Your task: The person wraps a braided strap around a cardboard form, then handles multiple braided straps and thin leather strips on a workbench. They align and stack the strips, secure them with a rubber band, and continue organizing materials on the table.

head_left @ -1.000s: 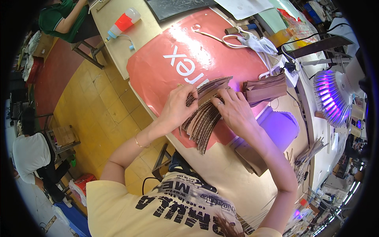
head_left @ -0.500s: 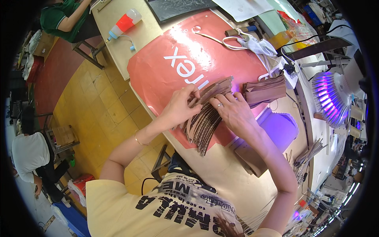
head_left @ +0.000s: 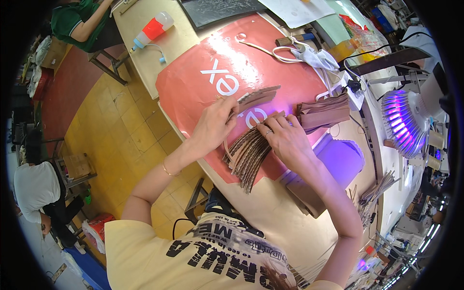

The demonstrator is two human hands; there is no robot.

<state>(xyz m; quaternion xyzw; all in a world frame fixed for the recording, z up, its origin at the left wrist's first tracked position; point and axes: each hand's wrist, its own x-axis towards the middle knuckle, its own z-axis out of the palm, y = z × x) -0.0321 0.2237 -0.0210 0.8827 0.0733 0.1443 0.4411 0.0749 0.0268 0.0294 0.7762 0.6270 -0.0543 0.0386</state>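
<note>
Hands on fanned brown strips
Left hand (head_left: 212,126) pinches a few strips (head_left: 256,98); right hand (head_left: 285,140) lies flat, open, on the fanned stack (head_left: 247,157).

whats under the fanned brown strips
The strips lie on a red sheet over the table. The right hand presses on them; the left hand lifts some. Whatever lies beneath them is covered.

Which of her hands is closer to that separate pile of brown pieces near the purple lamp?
Right. The right hand lies just beside the separate pile; the left hand is farther off, lifting pieces.
</note>
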